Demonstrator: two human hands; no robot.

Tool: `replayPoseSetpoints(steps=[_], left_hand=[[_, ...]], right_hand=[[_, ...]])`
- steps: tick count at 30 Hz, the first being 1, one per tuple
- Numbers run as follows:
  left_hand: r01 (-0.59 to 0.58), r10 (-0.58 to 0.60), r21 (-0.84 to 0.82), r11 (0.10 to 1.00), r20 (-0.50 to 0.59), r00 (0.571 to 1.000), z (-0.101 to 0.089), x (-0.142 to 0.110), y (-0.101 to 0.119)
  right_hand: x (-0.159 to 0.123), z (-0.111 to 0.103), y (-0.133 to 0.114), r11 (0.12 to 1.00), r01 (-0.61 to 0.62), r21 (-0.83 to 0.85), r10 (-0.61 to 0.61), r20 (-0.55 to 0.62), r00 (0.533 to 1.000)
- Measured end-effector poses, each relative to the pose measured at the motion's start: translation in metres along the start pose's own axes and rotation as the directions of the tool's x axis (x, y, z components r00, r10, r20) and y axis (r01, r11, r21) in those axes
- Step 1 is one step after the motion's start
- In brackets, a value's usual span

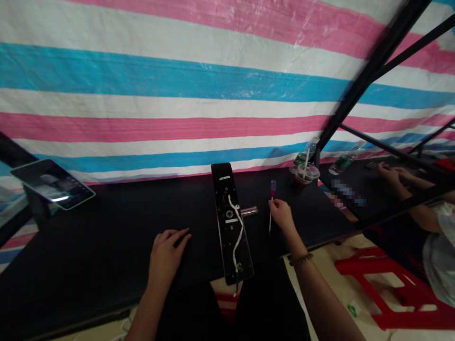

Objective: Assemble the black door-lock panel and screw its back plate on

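1 blk panel (227, 237), 1 screwdrvr (273, 186), 1 phone/tablet (53, 182), 2 btls (343, 163), 1 drink cup (306, 174), 1 bracelet (300, 259)

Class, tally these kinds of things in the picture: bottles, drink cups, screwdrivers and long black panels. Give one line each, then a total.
Bottles: 2
Drink cup: 1
Screwdriver: 1
Long black panel: 1
Total: 5

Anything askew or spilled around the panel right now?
One oddity: on the black panel, the white cable runs past the panel's near end, leaving the connector beyond the edge of the table, where it might snag. No spill shows.
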State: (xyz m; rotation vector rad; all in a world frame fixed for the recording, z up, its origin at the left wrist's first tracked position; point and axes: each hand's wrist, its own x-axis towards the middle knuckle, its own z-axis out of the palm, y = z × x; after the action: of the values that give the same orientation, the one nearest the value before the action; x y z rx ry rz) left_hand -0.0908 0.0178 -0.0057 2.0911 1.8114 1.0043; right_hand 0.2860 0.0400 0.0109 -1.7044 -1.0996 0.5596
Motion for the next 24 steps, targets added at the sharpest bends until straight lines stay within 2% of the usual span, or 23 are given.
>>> replayPoseSetpoints(steps=[4, 7, 9, 11, 12, 14, 16, 17, 20, 22, 24], left_hand=[[0.052, -0.043, -0.107, 0.993, 0.086, 0.995, -0.013, -0.003, -0.011], [0.145, -0.143, -0.119, 0.982, 0.028, 0.989, -0.027, -0.017, -0.019], [0.193, -0.196, -0.112, 0.975, -0.021, 0.98, -0.033, -0.031, -0.015], [0.212, -0.218, -0.157, 0.965, -0.027, 0.975, -0.031, -0.047, -0.002], [0.213, -0.22, -0.194, 0.958, -0.015, 0.975, -0.027, -0.054, 0.009], [0.184, -0.178, -0.297, 0.937, 0.048, 0.983, -0.012, -0.064, 0.035], [0.159, -0.123, -0.382, 0.911, 0.116, 0.985, 0.008, -0.068, 0.061], [0.145, -0.088, -0.422, 0.895, 0.151, 0.985, 0.018, -0.069, 0.071], [0.15, -0.07, -0.514, 0.845, 0.172, 0.983, 0.041, -0.067, 0.09], [0.19, -0.108, -0.553, 0.812, 0.177, 0.978, 0.05, -0.065, 0.092], [0.237, -0.149, -0.589, 0.773, 0.195, 0.969, 0.052, -0.065, 0.09]], right_hand=[[0.002, 0.0, 0.001, 0.95, -0.015, -0.312, 0.041, 0.078, 0.996], [-0.002, 0.0, -0.004, 0.901, 0.013, -0.433, 0.044, 0.122, 0.992], [-0.007, 0.002, -0.014, 0.883, 0.071, -0.464, -0.011, 0.131, 0.991], [-0.013, 0.01, -0.03, 0.889, 0.226, -0.398, -0.178, 0.154, 0.972], [-0.015, 0.018, -0.039, 0.884, 0.335, -0.325, -0.291, 0.176, 0.94], [-0.019, 0.038, -0.057, 0.839, 0.531, -0.122, -0.492, 0.246, 0.835], [-0.018, 0.063, -0.072, 0.785, 0.619, 0.009, -0.593, 0.301, 0.747], [-0.016, 0.075, -0.077, 0.776, 0.63, 0.043, -0.611, 0.304, 0.731], [-0.005, 0.098, -0.087, 0.787, 0.608, 0.109, -0.613, 0.256, 0.747], [-0.002, 0.1, -0.093, 0.781, 0.603, 0.162, -0.625, 0.216, 0.751], [-0.006, 0.092, -0.103, 0.746, 0.632, 0.208, -0.664, 0.16, 0.731]])
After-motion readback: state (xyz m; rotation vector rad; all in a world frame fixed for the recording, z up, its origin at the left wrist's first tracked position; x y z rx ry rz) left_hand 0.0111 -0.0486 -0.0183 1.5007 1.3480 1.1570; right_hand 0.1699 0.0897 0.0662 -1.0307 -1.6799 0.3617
